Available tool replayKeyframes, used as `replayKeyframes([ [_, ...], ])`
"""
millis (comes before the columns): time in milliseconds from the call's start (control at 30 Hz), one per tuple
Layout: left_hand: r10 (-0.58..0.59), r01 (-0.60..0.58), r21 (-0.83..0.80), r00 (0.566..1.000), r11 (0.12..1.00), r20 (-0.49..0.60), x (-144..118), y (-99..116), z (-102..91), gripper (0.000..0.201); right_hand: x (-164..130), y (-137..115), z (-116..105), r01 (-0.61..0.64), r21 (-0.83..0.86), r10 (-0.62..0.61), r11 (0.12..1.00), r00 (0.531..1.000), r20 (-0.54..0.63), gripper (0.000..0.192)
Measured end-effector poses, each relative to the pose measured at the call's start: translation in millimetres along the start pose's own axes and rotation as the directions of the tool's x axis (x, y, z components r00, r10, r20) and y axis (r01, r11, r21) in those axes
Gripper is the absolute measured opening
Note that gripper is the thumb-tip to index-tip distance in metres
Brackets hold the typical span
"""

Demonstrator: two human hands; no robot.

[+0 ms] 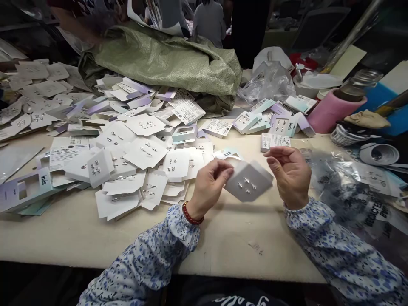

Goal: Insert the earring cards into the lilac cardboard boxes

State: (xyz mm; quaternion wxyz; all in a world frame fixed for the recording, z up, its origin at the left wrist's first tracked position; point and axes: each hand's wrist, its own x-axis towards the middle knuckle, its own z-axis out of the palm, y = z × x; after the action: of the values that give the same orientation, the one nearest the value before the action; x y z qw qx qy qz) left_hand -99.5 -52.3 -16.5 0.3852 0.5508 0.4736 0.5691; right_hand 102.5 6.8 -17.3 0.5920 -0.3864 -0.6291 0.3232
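Observation:
My left hand (pixel 212 185) pinches the left corner of a white jewelry card (pixel 239 193), which carries several small silvery pieces that look like earrings. The card hangs tilted above the table. To its right, my right hand (pixel 291 176) is raised with thumb and fingers slightly apart and nothing visible between them; it appears clear of the card's edge. Just behind my left hand, a box marked "kids" (pixel 228 153) is partly covered by the hand and card. A pile of similar white cards (pixel 146 151) lies left of my hands.
Small lilac and mint boxes (pixel 245 122) lie beyond my hands, more among the cards at left. A green woven sack (pixel 165 61) sits at the back. On the right are a pink roll (pixel 334 111) and clear plastic bags (pixel 344 187). A person (pixel 208 21) is in the background.

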Motion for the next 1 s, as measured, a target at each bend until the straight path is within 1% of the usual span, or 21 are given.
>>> replayKeyframes([
  [33,-0.003,-0.001,-0.036,0.995,0.999,-0.102,0.7,-3.3,-1.6,0.014,-1.1,3.7,-0.3,-0.001,-0.04,0.0,0.999,0.999,-0.043,0.026],
  [67,-0.008,-0.005,-0.066,0.98,0.998,-0.2,1.6,-6.5,-3.0,0.017,-2.8,6.7,-0.3,-0.022,-0.074,0.019,0.997,0.999,-0.042,0.024],
  [100,-0.017,-0.008,-0.088,0.96,0.996,-0.28,2.6,-9.7,-3.9,0.02,-5.2,8.8,0.4,-0.051,-0.098,0.051,0.994,0.999,-0.007,0.023],
  [167,-0.033,-0.006,-0.104,0.926,0.995,-0.376,4.3,-15.7,-3.7,0.025,-11.7,10.1,4.1,-0.107,-0.121,0.121,0.987,0.986,0.117,0.025],
  [233,-0.031,-0.007,-0.091,0.912,0.996,-0.409,5.1,-20.6,-1.6,0.027,-19.1,8.3,10.2,-0.134,-0.13,0.159,0.982,0.965,0.207,0.027],
  [333,0.016,-0.027,-0.024,0.925,0.999,-0.378,3.8,-23.6,1.9,0.024,-26.2,5.7,18.9,-0.161,-0.142,0.188,0.977,0.96,0.207,0.033],
  [400,0.076,-0.056,0.069,0.943,0.996,-0.324,1.6,-22.3,2.7,0.021,-26.9,6.3,22.1,-0.198,-0.151,0.224,0.968,0.957,0.184,0.035],
  [467,0.137,-0.086,0.198,0.955,0.976,-0.263,-0.8,-19.1,2.2,0.02,-25.5,8.7,23.0,-0.235,-0.146,0.258,0.961,0.951,0.167,0.034],
  [567,0.199,-0.114,0.372,0.96,0.921,-0.197,-3.3,-14.4,0.9,0.021,-23.4,12.7,22.6,-0.266,-0.07,0.274,0.962,0.948,0.16,0.029],
  [633,0.188,-0.107,0.412,0.969,0.905,-0.162,-3.6,-13.5,0.6,0.021,-23.3,13.5,22.1,-0.265,-0.021,0.265,0.964,0.952,0.15,0.026],
  [667,0.161,-0.089,0.398,0.975,0.913,-0.15,-3.5,-14.0,0.7,0.02,-23.5,13.2,21.8,-0.253,-0.012,0.252,0.967,0.957,0.144,0.024],
  [733,0.075,-0.031,0.312,0.989,0.95,-0.13,-3.0,-15.9,1.3,0.021,-23.9,11.4,21.1,-0.208,-0.027,0.21,0.978,0.968,0.139,0.019],
  [800,-0.026,0.043,0.171,0.995,0.984,-0.098,-2.8,-17.6,2.2,0.029,-23.9,8.6,20.1,-0.163,-0.061,0.171,0.985,0.972,0.16,0.016],
  [900,-0.134,0.134,-0.009,0.99,0.991,-0.045,-2.8,-17.3,3.5,0.036,-23.5,5.0,18.9,-0.153,-0.095,0.169,0.984,0.967,0.192,0.018],
  [933,-0.151,0.15,-0.033,0.988,0.988,-0.04,-2.9,-16.5,3.9,0.037,-23.5,4.1,18.7,-0.162,-0.098,0.179,0.982,0.964,0.196,0.02],
  [1000,-0.163,0.162,-0.02,0.985,0.987,-0.055,-2.8,-14.4,4.1,0.04,-23.7,2.6,18.8,-0.178,-0.096,0.195,0.979,0.959,0.205,0.021],
])
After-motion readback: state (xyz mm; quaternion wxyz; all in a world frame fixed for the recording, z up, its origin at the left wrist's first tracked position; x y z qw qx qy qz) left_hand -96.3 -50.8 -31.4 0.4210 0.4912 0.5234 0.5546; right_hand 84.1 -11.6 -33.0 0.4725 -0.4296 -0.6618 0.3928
